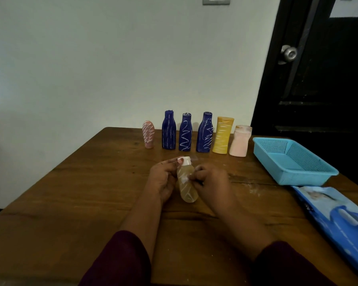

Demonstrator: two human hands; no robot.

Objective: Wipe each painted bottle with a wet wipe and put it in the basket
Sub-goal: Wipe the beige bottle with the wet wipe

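Note:
My left hand [163, 178] grips a tan bottle [188, 193] with a white cap and white paint squiggles, tilted over the table's middle. My right hand [212, 182] presses a small white wet wipe [185, 178] against the bottle's side. A row of painted bottles stands at the back: a pink one [148, 134], three dark blue ones [169, 130] [185, 132] [205, 132], a yellow one [222, 135] and a pale pink one [240, 141]. The light blue basket [302, 174] sits empty at the right.
A blue wet wipe pack [337, 221] lies at the table's right front edge. The wooden table [70, 213] ends against a white wall. A dark door with a metal knob [289, 53] stands behind the basket.

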